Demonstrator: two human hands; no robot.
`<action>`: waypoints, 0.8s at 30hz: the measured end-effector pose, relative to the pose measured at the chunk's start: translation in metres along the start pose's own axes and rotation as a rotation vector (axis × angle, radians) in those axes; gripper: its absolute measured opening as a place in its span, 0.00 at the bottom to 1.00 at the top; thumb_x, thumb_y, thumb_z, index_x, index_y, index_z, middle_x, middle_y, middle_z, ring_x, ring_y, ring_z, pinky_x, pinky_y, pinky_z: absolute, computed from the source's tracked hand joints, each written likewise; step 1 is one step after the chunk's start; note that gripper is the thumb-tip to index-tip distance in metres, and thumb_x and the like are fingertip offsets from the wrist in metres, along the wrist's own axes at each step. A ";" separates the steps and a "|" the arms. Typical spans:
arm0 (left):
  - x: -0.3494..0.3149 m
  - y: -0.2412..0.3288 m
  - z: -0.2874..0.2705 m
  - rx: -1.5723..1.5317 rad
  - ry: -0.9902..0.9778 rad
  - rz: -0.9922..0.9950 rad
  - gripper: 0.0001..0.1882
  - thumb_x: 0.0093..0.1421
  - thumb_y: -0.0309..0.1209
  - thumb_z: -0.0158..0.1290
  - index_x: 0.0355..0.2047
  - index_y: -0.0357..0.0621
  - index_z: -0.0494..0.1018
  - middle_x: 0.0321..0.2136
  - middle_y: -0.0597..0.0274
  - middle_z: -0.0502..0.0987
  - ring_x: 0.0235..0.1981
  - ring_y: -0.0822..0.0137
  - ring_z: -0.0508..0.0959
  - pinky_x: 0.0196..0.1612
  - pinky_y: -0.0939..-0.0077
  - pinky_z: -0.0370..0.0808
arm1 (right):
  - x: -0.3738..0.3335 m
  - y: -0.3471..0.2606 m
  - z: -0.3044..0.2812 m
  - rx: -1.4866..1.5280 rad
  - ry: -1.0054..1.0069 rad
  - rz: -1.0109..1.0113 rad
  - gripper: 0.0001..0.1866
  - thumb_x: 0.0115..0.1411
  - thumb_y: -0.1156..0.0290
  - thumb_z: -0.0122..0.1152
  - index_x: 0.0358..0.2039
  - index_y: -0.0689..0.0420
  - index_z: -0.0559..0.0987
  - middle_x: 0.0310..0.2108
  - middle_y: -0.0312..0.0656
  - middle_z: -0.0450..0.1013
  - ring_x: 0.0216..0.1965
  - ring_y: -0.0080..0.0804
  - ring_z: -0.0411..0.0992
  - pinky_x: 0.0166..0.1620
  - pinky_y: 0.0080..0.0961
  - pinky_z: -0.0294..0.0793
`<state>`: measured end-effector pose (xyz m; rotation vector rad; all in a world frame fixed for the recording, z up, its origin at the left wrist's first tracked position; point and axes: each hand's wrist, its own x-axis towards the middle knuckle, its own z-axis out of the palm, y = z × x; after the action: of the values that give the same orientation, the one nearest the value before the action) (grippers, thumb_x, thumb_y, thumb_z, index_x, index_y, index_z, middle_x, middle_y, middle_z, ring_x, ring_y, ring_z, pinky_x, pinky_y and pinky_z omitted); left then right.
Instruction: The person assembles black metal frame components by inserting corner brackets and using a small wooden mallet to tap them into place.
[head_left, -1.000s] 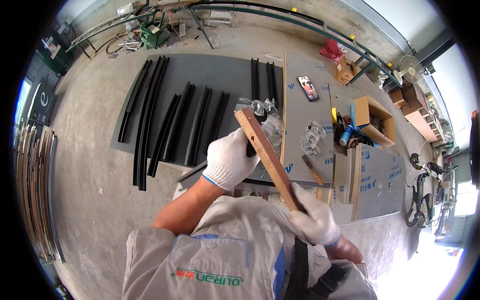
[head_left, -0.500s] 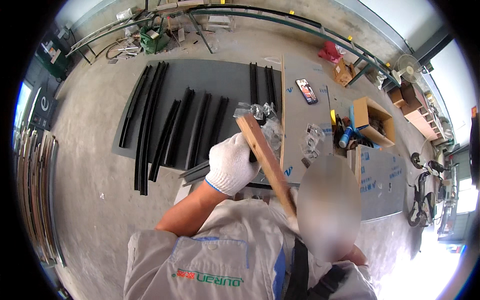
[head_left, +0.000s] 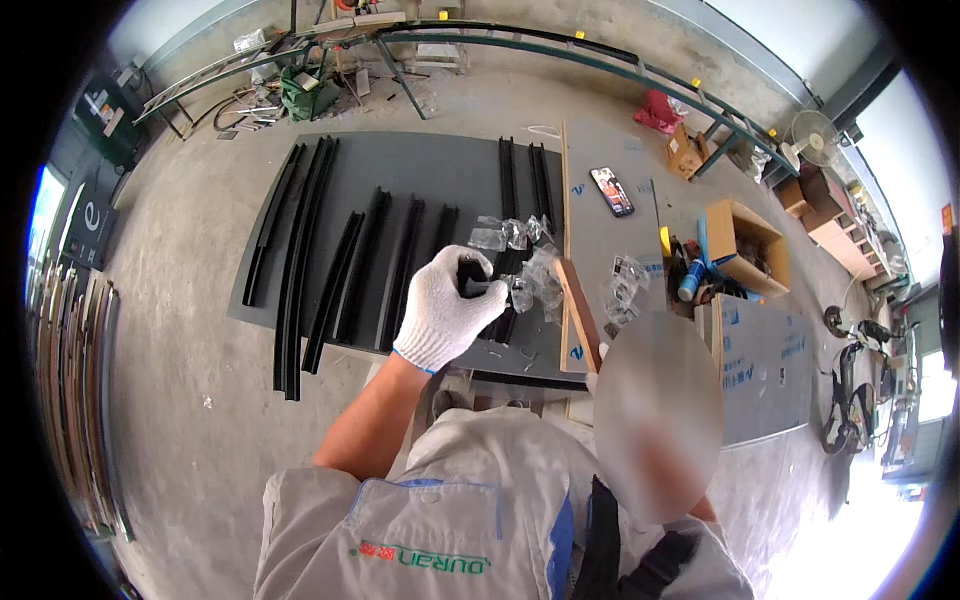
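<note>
My left hand, in a white knit glove, is raised over the near edge of a dark grey panel. Its fingers and thumb curl round a dark piece that looks like a black profile seen end-on; most of it is hidden. To the right, a wooden stick slants up from my right hand. Only a sliver of that glove shows beside a blurred patch, with the stick's lower end against it. Crumpled clear plastic bags lie just beyond the left hand.
Several long black profiles lie lengthwise on the panel. A pale board to the right bears a phone and more plastic bags. Farther right are a blue can and an open cardboard box. A green metal frame runs along the back.
The wooden stick has dropped down and right, away from my left hand. My left hand has turned and shifted slightly left, and the profile that jutted left beneath it no longer shows there.
</note>
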<state>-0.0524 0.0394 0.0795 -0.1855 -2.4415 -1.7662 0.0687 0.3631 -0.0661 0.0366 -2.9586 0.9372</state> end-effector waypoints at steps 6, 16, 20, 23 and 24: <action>0.008 0.011 -0.010 -0.446 0.027 -0.131 0.23 0.60 0.17 0.61 0.55 0.37 0.71 0.26 0.67 0.75 0.22 0.78 0.73 0.25 0.80 0.73 | 0.025 0.056 0.055 -0.318 0.131 0.175 0.28 0.64 0.63 0.61 0.62 0.61 0.74 0.44 0.60 0.80 0.46 0.63 0.78 0.51 0.54 0.77; 0.005 -0.055 -0.063 -1.152 0.406 -0.152 0.27 0.76 0.60 0.45 0.40 0.47 0.72 0.32 0.63 0.75 0.32 0.64 0.75 0.38 0.66 0.75 | 0.030 -0.135 0.000 0.533 -0.320 -0.334 0.33 0.64 0.64 0.68 0.66 0.67 0.72 0.54 0.60 0.78 0.56 0.55 0.79 0.59 0.39 0.77; -0.040 -0.067 -0.045 0.519 0.552 0.500 0.26 0.64 0.31 0.62 0.58 0.32 0.69 0.63 0.40 0.69 0.67 0.47 0.69 0.65 0.49 0.70 | 0.021 -0.133 0.009 0.831 -0.628 0.040 0.19 0.66 0.64 0.63 0.50 0.65 0.81 0.44 0.58 0.80 0.43 0.52 0.81 0.48 0.37 0.80; -0.068 -0.027 -0.024 0.660 -0.642 0.540 0.33 0.48 0.42 0.71 0.52 0.41 0.75 0.44 0.56 0.80 0.51 0.52 0.80 0.60 0.48 0.73 | 0.037 -0.104 0.056 0.744 -0.543 -0.507 0.20 0.74 0.57 0.56 0.44 0.64 0.82 0.35 0.45 0.80 0.37 0.29 0.78 0.43 0.31 0.77; -0.087 -0.055 -0.014 0.729 -0.682 0.496 0.29 0.45 0.40 0.71 0.48 0.45 0.78 0.47 0.57 0.82 0.51 0.53 0.81 0.56 0.51 0.76 | 0.036 -0.105 0.069 0.843 -0.659 -0.219 0.23 0.75 0.52 0.55 0.45 0.63 0.83 0.37 0.43 0.81 0.38 0.26 0.77 0.43 0.30 0.77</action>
<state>0.0239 0.0069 0.0172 -1.3310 -2.8977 -0.5915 0.0344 0.2378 -0.0606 0.7996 -2.6418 2.4015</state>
